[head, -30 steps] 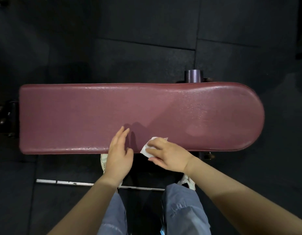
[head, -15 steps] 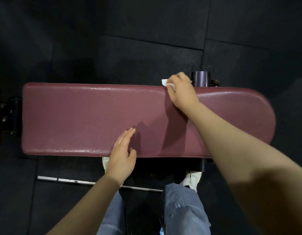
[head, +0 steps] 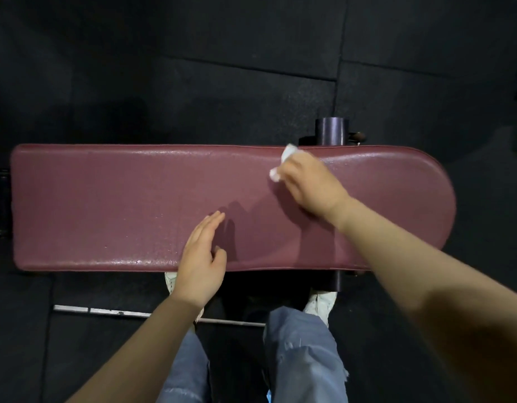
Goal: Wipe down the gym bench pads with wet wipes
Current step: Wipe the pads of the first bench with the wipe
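The maroon bench pad [head: 112, 205] lies across my view, its rounded end to my right, and half a second ago my right hand [head: 309, 184] was at its far edge. Now it has come a little back toward me, so I judge one stroke across the pad is returning and the left part is not yet wiped. My left hand [head: 200, 266] stays flat with straight fingers on the near edge and holds nothing. The wet wipe [head: 283, 162] is crumpled under the right fingers, which curl over it; white shows only past the fingertips, near the far edge.
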The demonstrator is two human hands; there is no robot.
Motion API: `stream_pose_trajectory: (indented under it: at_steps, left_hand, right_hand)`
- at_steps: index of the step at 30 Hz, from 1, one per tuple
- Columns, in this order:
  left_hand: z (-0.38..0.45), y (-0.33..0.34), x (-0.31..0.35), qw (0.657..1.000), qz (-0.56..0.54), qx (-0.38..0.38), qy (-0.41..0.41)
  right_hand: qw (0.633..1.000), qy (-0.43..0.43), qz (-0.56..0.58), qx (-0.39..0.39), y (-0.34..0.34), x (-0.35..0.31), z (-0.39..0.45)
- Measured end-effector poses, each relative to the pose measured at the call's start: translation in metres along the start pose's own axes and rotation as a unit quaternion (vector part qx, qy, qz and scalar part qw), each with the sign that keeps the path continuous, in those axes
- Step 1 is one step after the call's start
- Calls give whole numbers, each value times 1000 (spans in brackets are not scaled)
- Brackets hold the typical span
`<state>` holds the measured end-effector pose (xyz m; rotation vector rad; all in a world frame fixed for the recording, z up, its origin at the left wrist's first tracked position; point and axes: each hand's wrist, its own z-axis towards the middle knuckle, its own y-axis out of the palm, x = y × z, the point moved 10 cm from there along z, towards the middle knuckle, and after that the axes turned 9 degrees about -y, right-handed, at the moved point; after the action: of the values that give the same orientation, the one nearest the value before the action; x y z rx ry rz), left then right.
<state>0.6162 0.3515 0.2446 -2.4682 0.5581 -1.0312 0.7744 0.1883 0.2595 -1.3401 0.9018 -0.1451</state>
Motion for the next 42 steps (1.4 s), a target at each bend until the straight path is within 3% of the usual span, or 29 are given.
stream_pose_trajectory:
  at_steps: [2,4,7,9,11,13,16,19,20,22,24,26,28,30,33,35,36,38,40,42]
  left_hand:
    - [1,4,4,1000,8,10,-2]
    - [2,8,10,999,28,28,1]
    - [2,17,23,998,55,40,20]
    - [-1,29,32,997,69,31,34]
    - [-4,44,38,996,79,26,44]
    - [-7,57,40,995,81,35,40]
    - [-10,68,40,995,71,71,14]
    - [-13,74,43,991,83,109,1]
    - [-13,76,44,989,88,118,-3]
    - [-13,78,48,987,95,131,-13]
    - [-13,81,50,986,98,135,-26]
    - [-12,83,51,985,105,135,-36]
    - [-12,84,51,983,115,134,-39]
    - [-11,85,51,983,125,129,-41]
    - [-11,86,55,980,139,136,-38]
    - [-12,91,63,980,146,137,-12]
    - [-12,95,70,981,146,130,7]
    - [-9,103,82,983,148,106,33]
    - [-6,110,92,983,154,88,51]
    - [-4,116,102,982,161,72,65]
  right_hand:
    - [987,144,-3,70,-14,40,-2]
    - [985,170,-18,35,3,29,-17]
    - [991,-50,61,-109,48,-57,-70]
    - [943,-219,75,-241,66,-97,-123]
    - [917,-277,67,-278,60,-83,-129]
    - [952,-214,85,-204,38,-42,-86]
    - [998,-38,41,-26,-5,37,-21]
    - [973,211,20,87,-27,97,-16]
    - [966,239,26,98,-28,95,-20]
    - [981,171,71,48,-12,64,-27]
    - [990,-21,119,-77,12,3,-59]
    - [951,-205,115,-198,28,-49,-120]
    - [916,-308,72,-245,32,-54,-146]
    - [930,-262,83,-245,19,-23,-120]
    - [995,-58,30,-74,-29,73,-60]
    - [993,117,-20,-5,-48,125,-59]
    - [988,155,-22,11,-48,128,-64]
    - [993,114,26,-27,-30,96,-81]
    - [984,-9,83,-157,4,37,-119]
    - [940,-152,90,-292,29,-23,-175]
